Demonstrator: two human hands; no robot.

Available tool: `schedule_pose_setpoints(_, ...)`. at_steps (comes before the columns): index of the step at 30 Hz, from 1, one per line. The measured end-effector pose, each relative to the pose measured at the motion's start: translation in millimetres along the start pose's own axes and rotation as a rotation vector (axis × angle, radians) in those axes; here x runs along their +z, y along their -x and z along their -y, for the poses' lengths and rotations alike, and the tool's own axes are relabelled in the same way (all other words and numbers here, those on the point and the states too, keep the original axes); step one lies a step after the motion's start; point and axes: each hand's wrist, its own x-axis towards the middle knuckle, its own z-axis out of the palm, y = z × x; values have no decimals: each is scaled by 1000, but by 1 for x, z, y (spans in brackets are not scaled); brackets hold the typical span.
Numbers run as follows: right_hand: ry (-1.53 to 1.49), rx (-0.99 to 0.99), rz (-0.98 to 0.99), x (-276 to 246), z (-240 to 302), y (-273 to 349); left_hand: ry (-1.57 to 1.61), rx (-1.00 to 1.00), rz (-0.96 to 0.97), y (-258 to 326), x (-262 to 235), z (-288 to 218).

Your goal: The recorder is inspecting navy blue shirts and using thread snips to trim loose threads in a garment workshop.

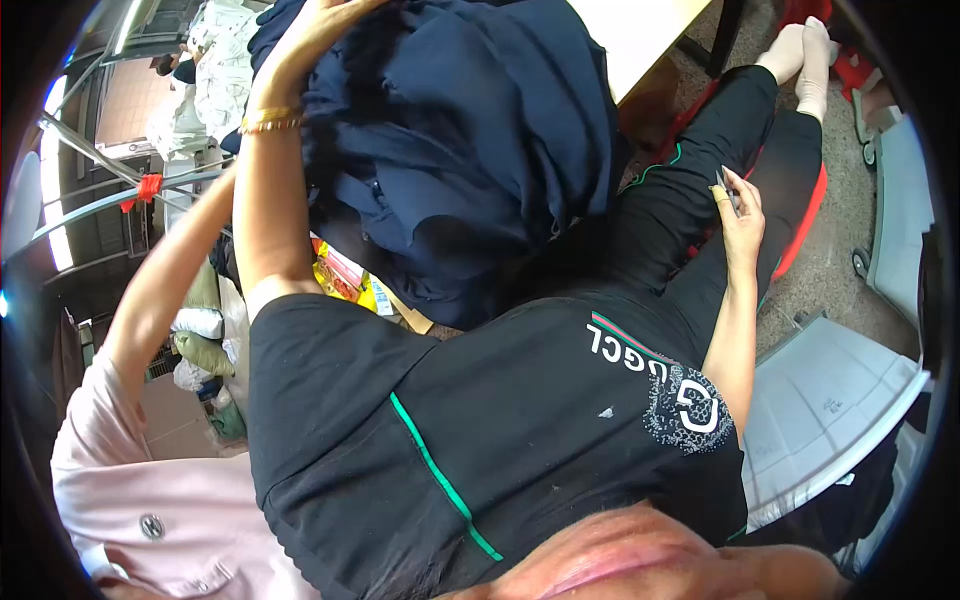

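A large heap of navy blue garments (pixel 450 130) lies in front of me, bunched and folded over itself. My left hand (pixel 335 12) is at its far left part, cut off by the top edge, so its fingers hardly show. A gold bracelet (pixel 270 121) circles that wrist. Over my legs, right of the heap, my right hand (pixel 743 215) is closed, with thumb and forefinger pinched together. From them sticks a small dark pointed tool (pixel 719 177) that looks like thread snips. A yellowish band wraps one finger. No cloth touches this hand.
A co-worker in a pink shirt (pixel 190 500) sits close at my left, one arm reaching forward. A pale tabletop (pixel 650 35) lies beyond the heap. Grey plastic bins (pixel 830 400) stand at my right. Colourful packets (pixel 345 280) lie under the garments; white cloth (pixel 225 80) is piled far left.
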Motion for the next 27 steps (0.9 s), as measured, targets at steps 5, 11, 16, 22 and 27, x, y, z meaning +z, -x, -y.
schedule_pose_setpoints(5, -413, 273, 25, -2, 23, 4, -160, 70, 176, 55, 4, -6)
schedule_pose_setpoints(11, -423, 257, 182, 22, 87, 0, -233, 181, 250, 107, 3, -37)
schedule_pose_setpoints(16, -306, 83, 313, 37, 166, -16, 328, 387, 787, 82, 17, -30)
schedule_pose_setpoints(22, -303, -106, 373, 123, 226, -23, -327, 292, 286, 29, -2, -51)
schedule_pose_setpoints(27, -179, -650, 561, 119, 262, 2, -844, 427, 24, -58, 17, 6)
